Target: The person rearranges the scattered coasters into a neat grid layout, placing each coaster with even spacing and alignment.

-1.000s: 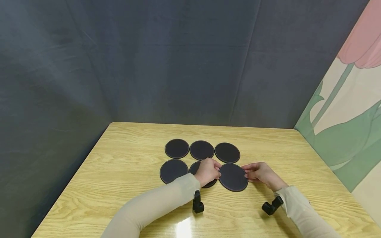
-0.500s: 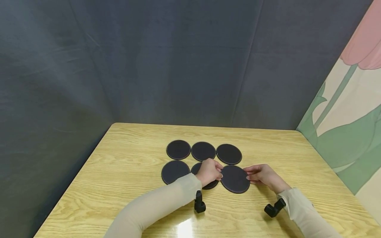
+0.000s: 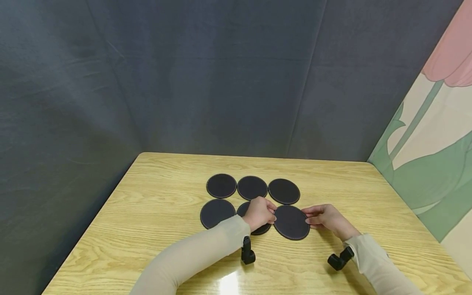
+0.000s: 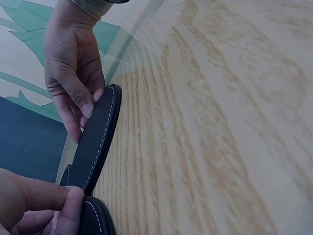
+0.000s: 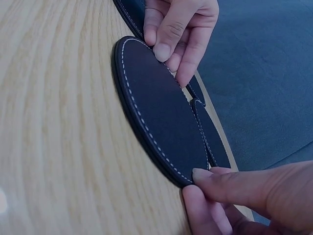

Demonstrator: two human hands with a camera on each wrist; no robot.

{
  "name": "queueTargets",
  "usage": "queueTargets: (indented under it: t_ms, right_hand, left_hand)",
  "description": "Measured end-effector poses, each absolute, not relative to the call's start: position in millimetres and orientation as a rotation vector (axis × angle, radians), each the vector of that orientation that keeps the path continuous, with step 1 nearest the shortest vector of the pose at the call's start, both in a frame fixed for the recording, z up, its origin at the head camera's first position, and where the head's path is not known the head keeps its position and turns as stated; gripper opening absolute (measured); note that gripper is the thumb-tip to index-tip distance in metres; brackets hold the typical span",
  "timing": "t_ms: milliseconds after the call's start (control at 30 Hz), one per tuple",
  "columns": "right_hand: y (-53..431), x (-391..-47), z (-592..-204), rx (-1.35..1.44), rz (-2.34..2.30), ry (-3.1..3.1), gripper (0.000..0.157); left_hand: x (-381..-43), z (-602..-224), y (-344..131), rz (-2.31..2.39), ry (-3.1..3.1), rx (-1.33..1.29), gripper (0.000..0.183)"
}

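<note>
A round black coaster with pale stitching round its rim lies between my two hands at the right end of the near row. My left hand pinches its left edge and covers part of the middle coaster. On the opposite edge, my right hand grips with the thumb on top, as the right wrist view shows at the coaster's rim. Seen from the left wrist, the coaster's side looks layered and sits close over the wood.
Behind is a row of three more black coasters, and another coaster lies at the near left. They rest on a wooden table backed by a dark curtain. A flower-patterned panel stands at the right.
The whole view has shifted slightly, with table and hands moving together. Both hands keep their hold on the same coaster, and no coaster has visibly moved among the others.
</note>
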State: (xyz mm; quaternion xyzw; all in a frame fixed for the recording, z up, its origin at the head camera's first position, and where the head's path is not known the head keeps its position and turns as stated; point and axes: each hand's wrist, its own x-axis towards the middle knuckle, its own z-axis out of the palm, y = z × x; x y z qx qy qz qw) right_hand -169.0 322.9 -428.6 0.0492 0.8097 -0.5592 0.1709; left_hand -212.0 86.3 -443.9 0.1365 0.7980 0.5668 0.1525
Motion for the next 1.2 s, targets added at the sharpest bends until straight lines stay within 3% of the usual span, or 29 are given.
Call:
queueTargets:
  t_ms: [1200]
  right_hand:
    - [320, -173, -424, 0.136, -1.647, 2.259, 0.047]
  left_hand:
    - [-215, -445, 77, 1.798, 2.073, 0.304, 0.028]
